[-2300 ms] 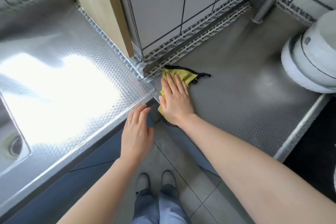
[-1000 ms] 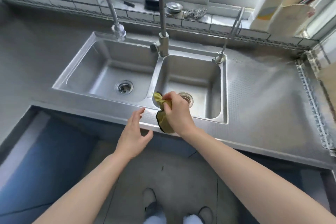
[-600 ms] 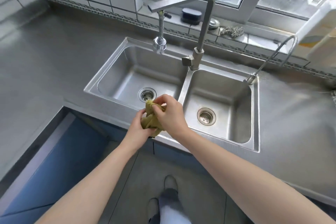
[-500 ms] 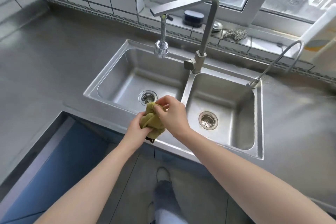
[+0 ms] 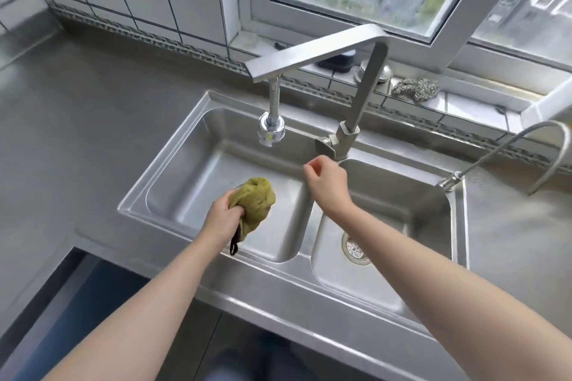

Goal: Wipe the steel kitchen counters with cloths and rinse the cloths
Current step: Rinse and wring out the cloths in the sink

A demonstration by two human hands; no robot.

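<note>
At the far left, the steel counter (image 5: 62, 120) runs bare and dull up to the tiled wall. Next comes the left sink basin (image 5: 198, 182), and over it the left hand (image 5: 223, 219) is clenched around a bunched yellow-green cloth (image 5: 255, 202), whose wad bulges out above the fist while a dark loop tag hangs below. The cloth is held in the air above the basin floor, in front of and lower than the faucet's spray head (image 5: 271, 132); no water is visible coming from it.

Further right, the right hand (image 5: 326, 178) holds nothing, its fingers loosely curled with thumb and forefinger nearly pinched, just in front of the faucet lever (image 5: 325, 145) at the base of the faucet (image 5: 346, 77); whether it touches the lever cannot be told. Beyond it lie the right sink basin (image 5: 399, 219) with its drain strainer (image 5: 355, 248), a thin curved tap (image 5: 507, 151), and a steel scourer (image 5: 416, 88) on the window ledge.

The step in hand looks like turning on the water to rinse the cloth. The risks from here: the cloth sits short of the spray head, so a stream could miss it unless it is moved back under. A lever thrown open hard could splash the stream off the wadded cloth onto the counter. Kept balled this tightly, the cloth would also rinse poorly inside.
</note>
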